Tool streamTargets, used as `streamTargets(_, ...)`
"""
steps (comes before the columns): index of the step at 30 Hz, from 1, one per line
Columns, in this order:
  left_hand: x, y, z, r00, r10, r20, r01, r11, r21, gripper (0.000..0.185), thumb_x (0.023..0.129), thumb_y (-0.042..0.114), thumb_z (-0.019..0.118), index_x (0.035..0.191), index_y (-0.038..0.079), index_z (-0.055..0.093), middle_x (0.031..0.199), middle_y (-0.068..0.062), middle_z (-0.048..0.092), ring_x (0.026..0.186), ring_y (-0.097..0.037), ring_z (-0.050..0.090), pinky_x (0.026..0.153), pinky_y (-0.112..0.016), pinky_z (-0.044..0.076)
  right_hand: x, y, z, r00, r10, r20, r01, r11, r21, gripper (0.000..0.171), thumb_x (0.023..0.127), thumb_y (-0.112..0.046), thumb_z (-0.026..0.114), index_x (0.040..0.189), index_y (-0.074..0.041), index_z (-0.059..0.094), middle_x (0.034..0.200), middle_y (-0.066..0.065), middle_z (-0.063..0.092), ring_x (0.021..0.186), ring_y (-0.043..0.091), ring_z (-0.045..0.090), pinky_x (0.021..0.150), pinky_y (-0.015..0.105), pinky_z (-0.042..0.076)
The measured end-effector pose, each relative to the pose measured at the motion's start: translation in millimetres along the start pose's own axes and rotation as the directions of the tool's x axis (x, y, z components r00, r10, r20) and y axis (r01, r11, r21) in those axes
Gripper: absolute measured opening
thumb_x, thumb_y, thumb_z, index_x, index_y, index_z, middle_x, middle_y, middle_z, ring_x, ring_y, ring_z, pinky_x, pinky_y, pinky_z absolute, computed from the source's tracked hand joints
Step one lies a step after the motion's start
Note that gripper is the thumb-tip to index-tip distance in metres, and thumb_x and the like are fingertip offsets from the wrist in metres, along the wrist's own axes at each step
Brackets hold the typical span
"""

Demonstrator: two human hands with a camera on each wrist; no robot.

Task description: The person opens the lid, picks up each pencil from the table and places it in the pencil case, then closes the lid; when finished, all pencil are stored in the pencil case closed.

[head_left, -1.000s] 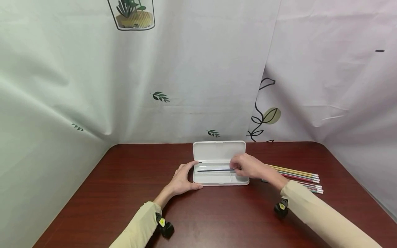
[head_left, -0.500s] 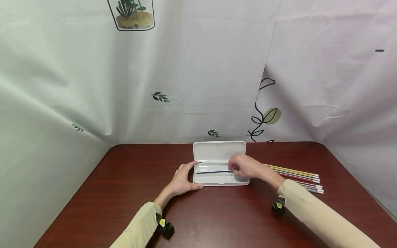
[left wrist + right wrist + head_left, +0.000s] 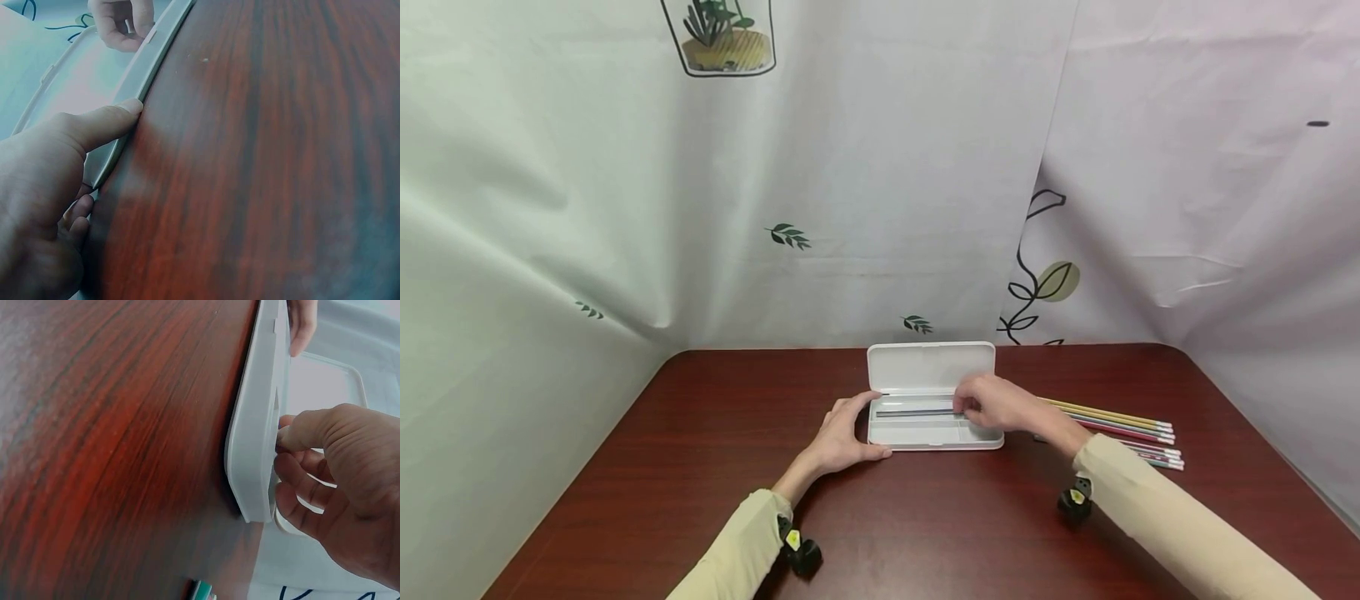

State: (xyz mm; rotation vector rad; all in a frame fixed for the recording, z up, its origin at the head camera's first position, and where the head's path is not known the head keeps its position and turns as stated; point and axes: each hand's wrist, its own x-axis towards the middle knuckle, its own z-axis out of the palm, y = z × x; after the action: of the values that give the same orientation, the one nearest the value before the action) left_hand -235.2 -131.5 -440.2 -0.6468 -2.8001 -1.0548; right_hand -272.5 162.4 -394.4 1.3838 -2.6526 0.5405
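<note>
Head view: nearest the camera, two cream sleeves reach forward over the dark reddish wooden surface (image 3: 715, 467). The left hand (image 3: 842, 437) steadies the left end of the open white plastic pencil case (image 3: 925, 435), its thumb along the near wall and its fingers curled round the far corner (the left wrist view shows the thumb pressed flat against the rim). The right hand (image 3: 996, 404) hovers over the tray's right part, its fingers pinching the end of a thin dark pencil (image 3: 917, 412).

A moment earlier that pencil sat slightly tilted above the tray; now it lies level along the rear compartment, so it looks seated in the case, though the fingers have not let go.

Farther right, well apart from the case, a row of coloured pencils with white ends (image 3: 1120, 425) lies on the surface. Beyond stands the raised lid (image 3: 931, 367), then a pale curtain printed with leaves (image 3: 850, 208).
</note>
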Motion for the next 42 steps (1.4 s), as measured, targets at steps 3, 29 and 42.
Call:
streamTargets(3, 0.2, -0.2, 0.5, 1.0, -0.003, -0.002, 0.003, 1.0, -0.005, 0.085, 0.06, 0.041, 0.081, 0.133, 0.02, 0.043, 0.125, -0.003, 0.047, 0.116, -0.024, 0.035, 0.09, -0.046, 0.028, -7, 3, -5, 0.999, 0.005, -0.035, -0.004, 1.0, 0.01, 0.013, 0.073, 0.002, 0.06, 0.077, -0.01, 0.065, 0.072, -0.005, 0.054, 0.064, 0.01, 0.048, 0.058, 0.023, 0.041)
streamTargets(29, 2.3, -1.8, 0.8, 1.0, -0.014, 0.004, 0.014, 1.0, -0.008, 0.086, 0.059, 0.041, 0.082, 0.133, 0.021, 0.042, 0.126, -0.004, 0.046, 0.116, -0.026, 0.035, 0.091, -0.046, 0.029, -162, 17, -42, 0.939, 0.135, -0.317, -0.164, 0.984, -0.066, 0.033, 0.062, 0.008, 0.072, 0.081, -0.017, 0.062, 0.079, -0.011, 0.055, 0.065, 0.002, 0.049, 0.054, 0.021, 0.041)
streamTargets(42, 1.9, -1.7, 1.4, 1.0, -0.009, -0.006, 0.009, 1.0, 0.006, 0.085, 0.059, 0.04, 0.082, 0.133, 0.021, 0.043, 0.125, -0.003, 0.047, 0.116, -0.024, 0.035, 0.091, -0.046, 0.028, -207, 25, -37, 0.901, 0.15, -0.407, -0.234, 0.958, -0.166, 0.036, 0.055, 0.005, 0.074, 0.079, -0.019, 0.062, 0.079, -0.014, 0.054, 0.065, 0.004, 0.049, 0.059, 0.014, 0.036)
